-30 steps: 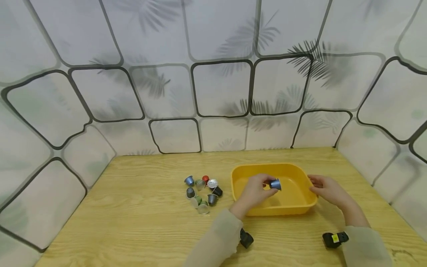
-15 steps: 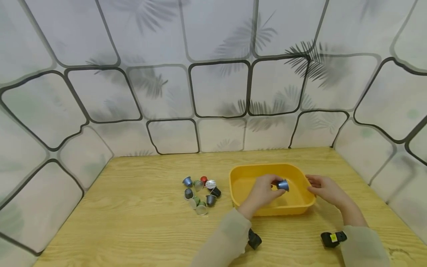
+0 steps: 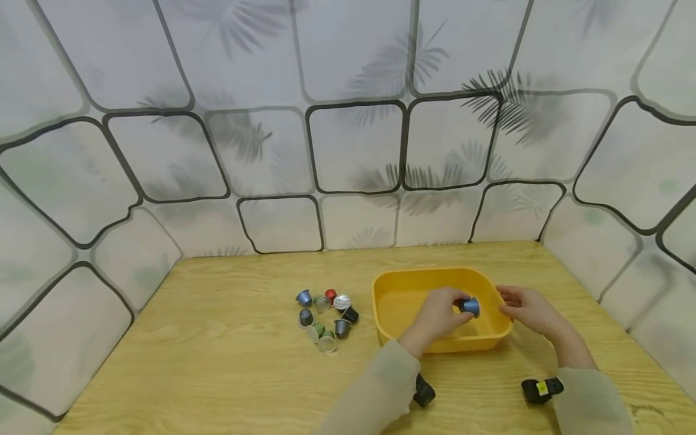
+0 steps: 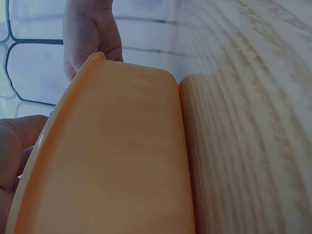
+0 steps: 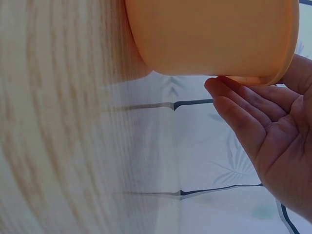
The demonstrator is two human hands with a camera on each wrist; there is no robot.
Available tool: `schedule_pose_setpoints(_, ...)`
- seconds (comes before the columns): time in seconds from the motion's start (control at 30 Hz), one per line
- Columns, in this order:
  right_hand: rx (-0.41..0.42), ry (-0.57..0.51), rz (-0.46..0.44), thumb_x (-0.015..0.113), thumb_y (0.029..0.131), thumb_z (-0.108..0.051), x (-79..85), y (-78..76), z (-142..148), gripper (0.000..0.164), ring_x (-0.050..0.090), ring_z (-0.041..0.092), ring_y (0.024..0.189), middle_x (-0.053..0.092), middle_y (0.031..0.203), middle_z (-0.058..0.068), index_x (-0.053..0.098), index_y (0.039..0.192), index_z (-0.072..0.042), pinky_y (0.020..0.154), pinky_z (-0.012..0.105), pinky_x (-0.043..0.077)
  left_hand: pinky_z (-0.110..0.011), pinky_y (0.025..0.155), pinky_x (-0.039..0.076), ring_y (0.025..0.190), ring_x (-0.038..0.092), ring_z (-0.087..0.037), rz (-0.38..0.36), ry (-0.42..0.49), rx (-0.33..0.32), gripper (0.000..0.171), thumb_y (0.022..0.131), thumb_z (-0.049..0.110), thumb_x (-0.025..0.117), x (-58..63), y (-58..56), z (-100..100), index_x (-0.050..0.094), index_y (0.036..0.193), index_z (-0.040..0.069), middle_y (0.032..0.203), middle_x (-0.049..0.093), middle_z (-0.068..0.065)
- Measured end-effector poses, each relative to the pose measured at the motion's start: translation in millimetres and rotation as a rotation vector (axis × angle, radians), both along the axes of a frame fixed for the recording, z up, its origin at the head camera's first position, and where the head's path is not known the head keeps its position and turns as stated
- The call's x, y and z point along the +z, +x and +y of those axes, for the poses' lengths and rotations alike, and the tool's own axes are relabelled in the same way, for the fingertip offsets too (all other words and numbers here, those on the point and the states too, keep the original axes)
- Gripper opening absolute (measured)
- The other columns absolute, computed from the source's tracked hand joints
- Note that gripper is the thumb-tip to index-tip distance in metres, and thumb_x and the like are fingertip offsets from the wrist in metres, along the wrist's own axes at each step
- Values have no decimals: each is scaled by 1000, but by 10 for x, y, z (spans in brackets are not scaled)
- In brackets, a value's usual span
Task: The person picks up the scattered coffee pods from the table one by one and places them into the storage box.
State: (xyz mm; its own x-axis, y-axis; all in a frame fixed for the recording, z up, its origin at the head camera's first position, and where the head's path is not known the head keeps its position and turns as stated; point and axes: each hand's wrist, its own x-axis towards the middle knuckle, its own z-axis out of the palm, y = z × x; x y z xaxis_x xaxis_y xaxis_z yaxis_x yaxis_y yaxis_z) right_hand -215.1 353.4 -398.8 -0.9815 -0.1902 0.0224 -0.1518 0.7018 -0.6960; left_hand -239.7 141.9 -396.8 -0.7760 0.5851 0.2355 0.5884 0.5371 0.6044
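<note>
My left hand (image 3: 437, 315) pinches a blue coffee capsule (image 3: 471, 307) between thumb and fingers, over the inside of the yellow tray (image 3: 418, 276). In the left wrist view, the tray's wall (image 4: 122, 146) hides the capsule and part of that hand. My right hand (image 3: 530, 309) is at the tray's right end. Its fingers (image 5: 243, 109) lie under the rim from outside and its thumb is by the rim, so it holds the tray there. Left of the tray, several coffee capsules (image 3: 327, 343) lie in a loose ring on the table, among them blue, red, green, black and grey ones.
The wooden table (image 3: 234, 362) runs back to a patterned cloth wall (image 3: 359, 145), which also rises at both sides. Black wrist cameras (image 3: 538, 391) sit below both sleeves, close over the table.
My left hand has moved right with the blue capsule, further over the tray. The right hand stays at the tray's right end. The camera view has shifted slightly.
</note>
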Motion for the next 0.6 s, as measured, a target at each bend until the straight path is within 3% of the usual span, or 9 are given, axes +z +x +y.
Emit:
schedule_pose_setpoints(0.13, 2, -3, 5, 52, 89, -11, 3, 12, -5, 51, 46, 46, 104, 40, 119, 38, 33, 124, 21, 78, 44, 46, -11, 68, 41, 81, 54, 1, 2, -36, -9, 27, 81, 23, 65, -14, 0, 41, 65, 106, 13, 94, 61, 9)
schedule_pose_setpoints(0.33, 1, -10, 11, 52, 89, -10, 16, 23, -14, 50, 45, 47, 104, 40, 119, 38, 33, 123, 21, 78, 45, 46, -9, 68, 40, 80, 53, 3, 62, -103, -2, 28, 81, 25, 65, -35, -8, 90, 64, 106, 16, 94, 61, 11)
schedule_pose_setpoints(0.6, 2, -15, 25, 52, 88, -8, 17, 27, -22, 49, 46, 47, 103, 41, 118, 38, 33, 123, 21, 77, 44, 46, -10, 62, 40, 75, 52, 3, 63, -148, 29, 26, 79, 25, 68, -26, -3, 147, 62, 102, 15, 90, 59, 11)
